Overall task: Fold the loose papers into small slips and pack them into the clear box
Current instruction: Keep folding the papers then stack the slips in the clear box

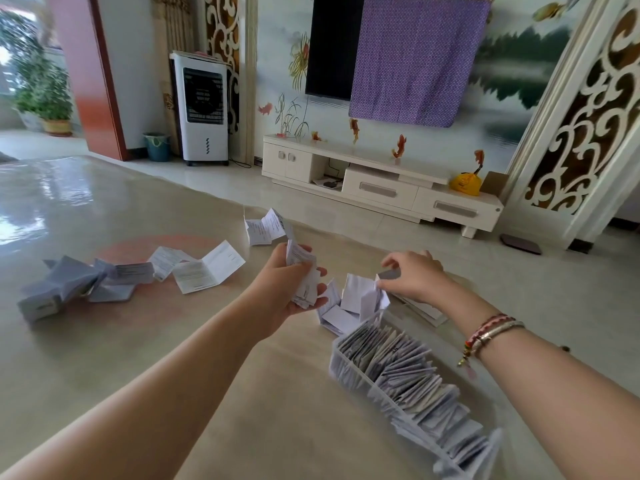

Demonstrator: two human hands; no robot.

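Observation:
My left hand (287, 289) grips a bunch of folded paper slips (304, 275) above the table. My right hand (412, 275) pinches the corner of a loose white paper (360, 294) that lies in a small heap just beyond the clear box (337, 367). The long clear box runs toward the lower right and is packed with several upright folded slips (405, 372). More loose papers lie unfolded at mid-left (204, 266), and a creased one (265, 226) sits behind my left hand.
A pile of grey-blue folded papers (65, 287) lies at the table's left. The beige table (138, 341) has a curved far edge. Beyond it stand a white TV cabinet (381, 188), an air cooler (204, 109) and a wall TV half covered by purple cloth (415, 57).

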